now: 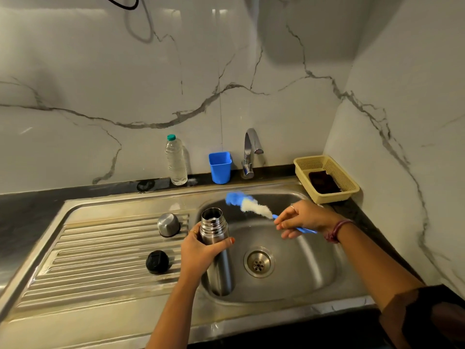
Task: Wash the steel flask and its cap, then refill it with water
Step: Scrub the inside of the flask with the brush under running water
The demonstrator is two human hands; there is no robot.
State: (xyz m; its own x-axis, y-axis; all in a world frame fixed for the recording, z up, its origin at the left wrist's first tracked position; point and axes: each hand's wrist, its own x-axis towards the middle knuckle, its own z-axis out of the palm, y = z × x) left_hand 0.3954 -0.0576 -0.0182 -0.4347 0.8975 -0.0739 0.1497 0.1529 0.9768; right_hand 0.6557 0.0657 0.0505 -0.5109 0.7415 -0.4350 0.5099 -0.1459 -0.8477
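A: While the steel flask (217,248) stands upright in the sink basin (297,263), at its left side, what has it?

B: Left hand (198,250). Grip is wrapped round the upper body just under the threaded neck, thumb on the side toward the drain (259,262). Mouth is uncovered, facing up. Whether the base touches the basin floor I cannot tell.

A: Right hand?

B: Right hand (303,217) hovers over the basin, to the right of the flask mouth. Its grip pinches the blue handle of a bottle brush (251,206); thumb and fingers curl round it. Bristle head is white with a blue tip, blurred, pointing up-left, near the flask mouth but outside it, not touching.

A: Cap parts?

B: Two, both on the ribbed drainboard (100,263) left of the basin. Steel cup cap (168,224) sits mouth-down, just beside the left hand. Black inner stopper (157,262) lies nearer the camera, apart from the cup cap.

A: Further out?

B: Along the back edge of the dark desk (25,210): clear plastic bottle (176,161) with a green lid, upright; blue tumbler (220,167) to its right; chrome tap (251,152) behind the basin, spout toward the basin. No stream visible under the spout. At the back right corner, a cream mesh basket (334,170) with a dark scrub pad (324,182) lying in it. Marble-pattern wall (151,71) behind and to the right.
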